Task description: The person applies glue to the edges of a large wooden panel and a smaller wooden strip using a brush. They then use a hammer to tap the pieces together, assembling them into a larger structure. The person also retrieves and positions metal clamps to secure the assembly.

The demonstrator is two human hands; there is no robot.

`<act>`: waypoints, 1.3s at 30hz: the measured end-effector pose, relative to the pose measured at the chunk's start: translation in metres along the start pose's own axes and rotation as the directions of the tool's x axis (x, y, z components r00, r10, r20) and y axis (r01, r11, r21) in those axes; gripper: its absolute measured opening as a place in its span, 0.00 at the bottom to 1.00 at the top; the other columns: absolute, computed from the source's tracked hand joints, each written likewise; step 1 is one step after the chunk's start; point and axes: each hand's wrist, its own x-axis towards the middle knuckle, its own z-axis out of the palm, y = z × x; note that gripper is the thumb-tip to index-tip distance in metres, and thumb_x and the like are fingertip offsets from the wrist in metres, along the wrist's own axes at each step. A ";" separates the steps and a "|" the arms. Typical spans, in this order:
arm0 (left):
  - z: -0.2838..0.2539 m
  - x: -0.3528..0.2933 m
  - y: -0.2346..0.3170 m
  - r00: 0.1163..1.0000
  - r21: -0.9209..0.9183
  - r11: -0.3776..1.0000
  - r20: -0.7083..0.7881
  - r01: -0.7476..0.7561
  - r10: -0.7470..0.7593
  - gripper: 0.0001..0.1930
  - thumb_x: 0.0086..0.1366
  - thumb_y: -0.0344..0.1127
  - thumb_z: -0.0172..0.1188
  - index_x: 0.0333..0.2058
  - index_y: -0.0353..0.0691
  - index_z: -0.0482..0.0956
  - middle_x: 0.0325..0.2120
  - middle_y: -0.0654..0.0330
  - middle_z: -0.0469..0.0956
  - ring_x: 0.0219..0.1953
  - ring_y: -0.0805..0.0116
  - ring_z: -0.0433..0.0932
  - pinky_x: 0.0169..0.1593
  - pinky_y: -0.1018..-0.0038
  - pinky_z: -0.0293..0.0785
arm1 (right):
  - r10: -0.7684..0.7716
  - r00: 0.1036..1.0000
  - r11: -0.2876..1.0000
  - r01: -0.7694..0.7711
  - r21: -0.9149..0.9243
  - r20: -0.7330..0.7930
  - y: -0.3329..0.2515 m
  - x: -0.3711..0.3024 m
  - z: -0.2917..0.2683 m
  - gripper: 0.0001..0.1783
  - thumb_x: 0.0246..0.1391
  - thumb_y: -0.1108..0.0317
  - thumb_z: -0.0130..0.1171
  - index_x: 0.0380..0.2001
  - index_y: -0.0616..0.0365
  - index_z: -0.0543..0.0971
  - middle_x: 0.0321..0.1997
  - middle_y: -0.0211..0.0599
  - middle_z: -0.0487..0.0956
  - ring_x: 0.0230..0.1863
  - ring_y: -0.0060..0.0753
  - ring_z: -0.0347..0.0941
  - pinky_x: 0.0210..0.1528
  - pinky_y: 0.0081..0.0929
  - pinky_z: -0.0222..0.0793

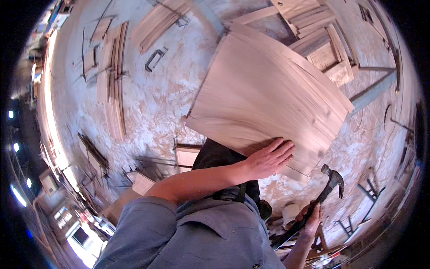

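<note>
A broad light-brown wooden panel (268, 89) with visible grain lies in front of me at waist height. My left hand (271, 158) rests flat on its near edge, fingers together and stretched out toward the right. My right hand (310, 217) is closed round the dark handle of a claw hammer (332, 179), held off to the right of the panel. The hammer's head is up and touches nothing. Most of what supports the panel is hidden beneath it.
A C-clamp (156, 59) lies on the stained floor (170, 94) left of the panel. Clamped boards (114, 80) and a stack of planks (156, 22) lie farther left. Wooden frames (329, 54) sit beyond the panel's right side. A whitish bucket (291, 213) stands near my right hand.
</note>
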 end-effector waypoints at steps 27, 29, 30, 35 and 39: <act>-0.033 -0.071 -0.067 0.962 -0.370 0.915 -0.153 0.159 -0.228 0.24 0.56 0.44 0.57 0.49 0.35 0.73 0.56 0.50 0.67 0.63 0.53 0.59 0.66 0.56 0.51 | -0.309 0.949 0.658 0.258 -0.707 0.059 -0.045 0.022 0.163 0.09 0.49 0.68 0.61 0.27 0.61 0.72 0.20 0.26 0.70 0.23 0.18 0.62 0.26 0.22 0.61; -0.047 -0.072 -0.085 0.937 -0.470 0.850 -0.123 0.237 -0.328 0.28 0.52 0.44 0.62 0.50 0.35 0.72 0.56 0.49 0.66 0.63 0.52 0.59 0.65 0.55 0.53 | -0.370 0.929 0.617 0.252 -0.745 0.007 -0.040 0.030 0.181 0.10 0.48 0.68 0.62 0.27 0.62 0.72 0.20 0.27 0.70 0.24 0.19 0.62 0.27 0.23 0.61; -0.054 -0.073 -0.096 0.920 -0.518 0.810 -0.101 0.276 -0.379 0.29 0.51 0.44 0.65 0.50 0.35 0.72 0.56 0.48 0.65 0.63 0.52 0.59 0.65 0.55 0.54 | -0.399 0.917 0.596 0.245 -0.765 -0.016 -0.037 0.032 0.188 0.11 0.48 0.68 0.63 0.27 0.62 0.72 0.20 0.27 0.70 0.24 0.19 0.62 0.28 0.24 0.62; -0.071 -0.085 -0.165 0.700 -0.537 0.645 -0.133 0.543 -0.701 0.32 0.51 0.38 0.67 0.53 0.34 0.68 0.54 0.45 0.66 0.58 0.49 0.65 0.61 0.57 0.60 | -0.436 0.897 0.571 0.207 -0.794 -0.079 -0.024 0.036 0.195 0.11 0.49 0.67 0.62 0.28 0.64 0.73 0.22 0.29 0.70 0.26 0.22 0.63 0.30 0.25 0.63; -0.060 -0.091 -0.200 0.485 -0.579 0.392 0.005 0.714 -0.875 0.27 0.57 0.31 0.61 0.56 0.33 0.66 0.49 0.47 0.73 0.50 0.56 0.74 0.52 0.66 0.71 | -0.522 0.853 0.591 0.378 -0.712 0.019 -0.018 0.048 0.198 0.13 0.49 0.67 0.62 0.34 0.65 0.74 0.23 0.31 0.72 0.27 0.23 0.65 0.32 0.26 0.65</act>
